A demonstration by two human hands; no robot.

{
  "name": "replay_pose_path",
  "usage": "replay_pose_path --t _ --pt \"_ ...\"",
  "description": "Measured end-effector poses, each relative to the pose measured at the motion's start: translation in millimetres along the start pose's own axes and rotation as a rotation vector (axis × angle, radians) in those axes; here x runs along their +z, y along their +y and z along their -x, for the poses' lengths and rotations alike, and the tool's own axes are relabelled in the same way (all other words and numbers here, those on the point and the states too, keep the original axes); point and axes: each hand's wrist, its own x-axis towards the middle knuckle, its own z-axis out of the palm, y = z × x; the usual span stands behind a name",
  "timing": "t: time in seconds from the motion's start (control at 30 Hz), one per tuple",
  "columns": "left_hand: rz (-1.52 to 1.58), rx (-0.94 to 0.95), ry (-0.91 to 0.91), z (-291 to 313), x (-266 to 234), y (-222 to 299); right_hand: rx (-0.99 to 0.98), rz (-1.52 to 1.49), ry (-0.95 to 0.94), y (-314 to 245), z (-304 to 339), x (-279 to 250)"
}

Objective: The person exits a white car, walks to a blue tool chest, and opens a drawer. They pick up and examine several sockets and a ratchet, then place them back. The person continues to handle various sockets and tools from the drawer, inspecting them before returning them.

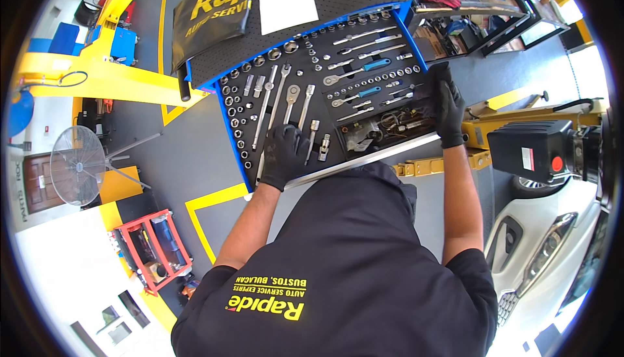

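A blue-edged tool drawer (229, 123) is pulled out in front of me, its black foam holding chrome tools. My left hand (286, 152), in a black glove, reaches over the lower left of the foam. Its fingers curl down at the handle of a large ratchet (293, 94), whose head shows above them; the handle's end is hidden. Beside it lie an extension bar (262, 116) and a universal joint (324, 147). My right hand (450, 106), also in a black glove, rests at the drawer's right edge with its fingers stretched out, next to two teal-handled ratchets (374, 64) and a compartment of loose parts (390, 129).
A black bag (211, 15) and a white sheet (287, 2) lie on the cabinet top. Yellow lift arms (481, 132) and a white car (539, 240) stand at right. At left are a fan (78, 165) and a red cart (154, 251).
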Motion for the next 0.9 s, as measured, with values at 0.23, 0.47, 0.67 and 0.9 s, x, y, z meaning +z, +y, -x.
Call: replay_pose_path --t 0.23,0.47,0.67,0.9 --pt "0.179 0.034 -0.011 -92 12 77 -0.002 -0.009 -0.062 9 6 -6" --pt "-0.002 -0.203 -0.186 -135 48 113 0.086 -0.215 -0.136 1 1 -12" --pt "-0.116 -0.245 -0.222 -131 48 125 0.144 -0.275 -0.185 7 -2 -20" --pt "-0.027 -0.164 -0.383 -147 30 114 0.095 -0.188 -0.218 7 -2 -18"
